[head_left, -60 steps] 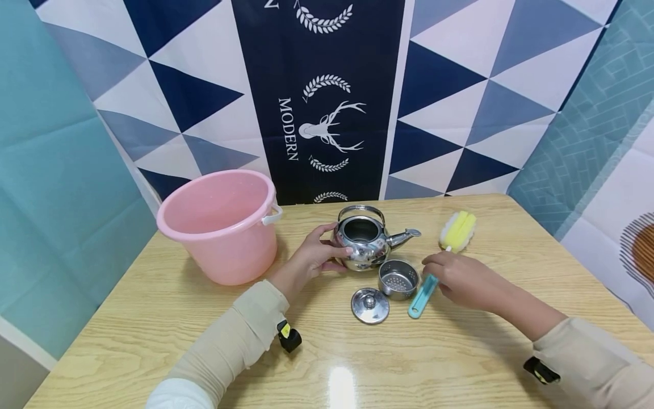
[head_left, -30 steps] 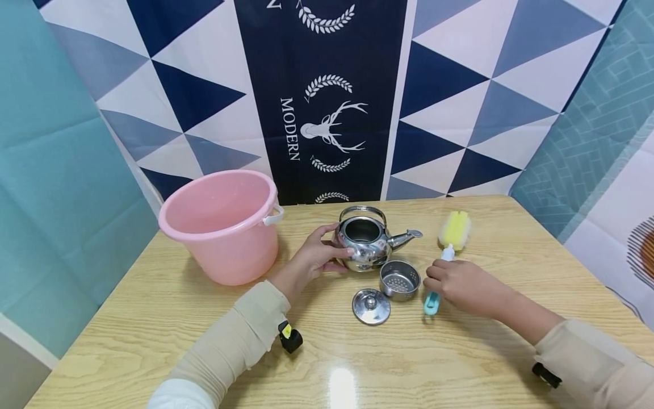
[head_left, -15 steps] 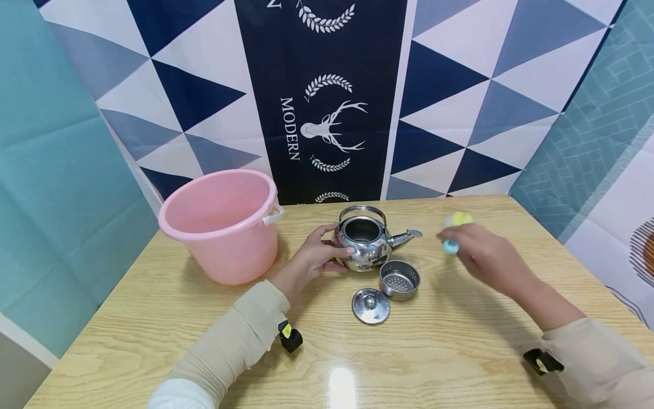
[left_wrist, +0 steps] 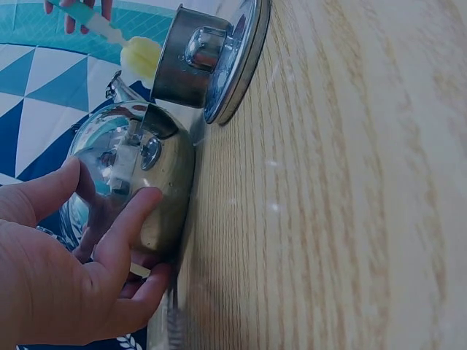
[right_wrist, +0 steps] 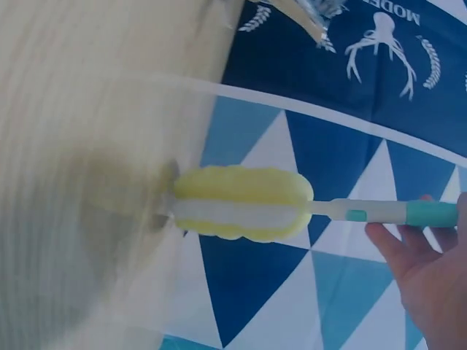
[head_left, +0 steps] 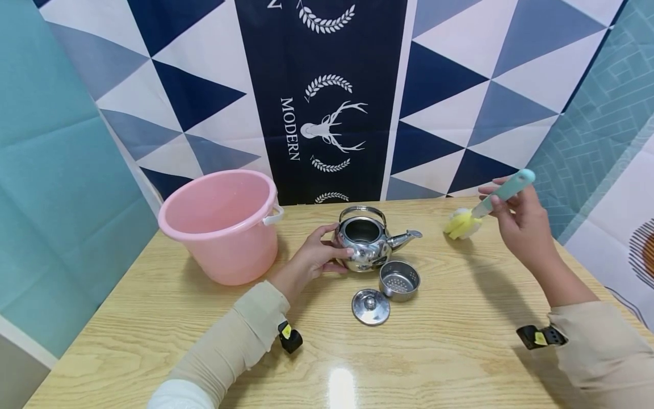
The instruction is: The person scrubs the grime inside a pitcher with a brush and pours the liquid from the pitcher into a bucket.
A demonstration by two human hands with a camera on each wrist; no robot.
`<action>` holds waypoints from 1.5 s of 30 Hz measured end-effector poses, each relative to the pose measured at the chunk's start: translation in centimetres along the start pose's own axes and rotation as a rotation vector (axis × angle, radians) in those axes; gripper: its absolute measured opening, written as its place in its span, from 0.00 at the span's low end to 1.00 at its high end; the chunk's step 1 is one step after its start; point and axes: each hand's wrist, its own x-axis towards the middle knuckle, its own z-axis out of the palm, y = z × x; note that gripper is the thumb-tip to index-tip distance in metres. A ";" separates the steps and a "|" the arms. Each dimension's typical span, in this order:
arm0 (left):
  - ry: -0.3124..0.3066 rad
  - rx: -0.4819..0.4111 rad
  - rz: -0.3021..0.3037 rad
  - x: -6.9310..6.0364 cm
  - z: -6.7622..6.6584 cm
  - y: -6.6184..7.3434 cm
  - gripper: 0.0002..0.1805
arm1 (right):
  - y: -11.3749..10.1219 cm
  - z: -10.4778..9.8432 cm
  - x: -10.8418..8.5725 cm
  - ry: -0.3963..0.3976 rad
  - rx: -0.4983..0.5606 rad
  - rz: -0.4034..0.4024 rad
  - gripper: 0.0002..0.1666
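My left hand (head_left: 318, 254) holds the side of a shiny metal teapot (head_left: 364, 250), which stands lidless on the table with its spout to the right. The left wrist view shows thumb and fingers (left_wrist: 135, 219) curved against its belly. With my right hand (head_left: 523, 227) I grip the turquoise handle of a bottle brush (head_left: 503, 196), handle end raised. Its yellow and white sponge head (right_wrist: 244, 204) points down, close over the table; contact is hard to tell. In front of the teapot sit a perforated metal strainer (head_left: 399, 281) and a round knobbed lid (head_left: 370, 307).
A pink bucket (head_left: 219, 227) with a white handle stands at the table's left back. The wooden table (head_left: 409, 358) ends at a patterned cloth backdrop (head_left: 327, 113) behind. Strainer and lid lie close together between my two hands.
My right hand has taken the brush from beside the strainer, moved right and back, and turned it sponge down with the handle up. My left hand and the teapot stay in place.
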 end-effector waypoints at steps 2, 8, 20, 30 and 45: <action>-0.002 0.001 0.002 0.0 0.0 0.0 0.45 | -0.2 -0.2 0.3 -0.001 0.057 0.081 0.21; -0.005 -0.001 0.005 0.0 0.0 -0.1 0.45 | -1.2 -0.7 1.2 0.029 0.132 0.176 0.24; 0.000 0.005 0.000 -0.2 -0.1 0.1 0.45 | -4.8 -2.0 3.6 0.031 0.269 0.181 0.21; 0.001 0.009 -0.005 -0.3 -0.1 0.1 0.45 | -9.1 -2.0 5.7 -0.023 0.211 0.212 0.14; -0.011 -0.004 0.006 -0.3 0.1 -0.1 0.44 | -12.8 1.3 8.3 -0.133 0.716 0.257 0.15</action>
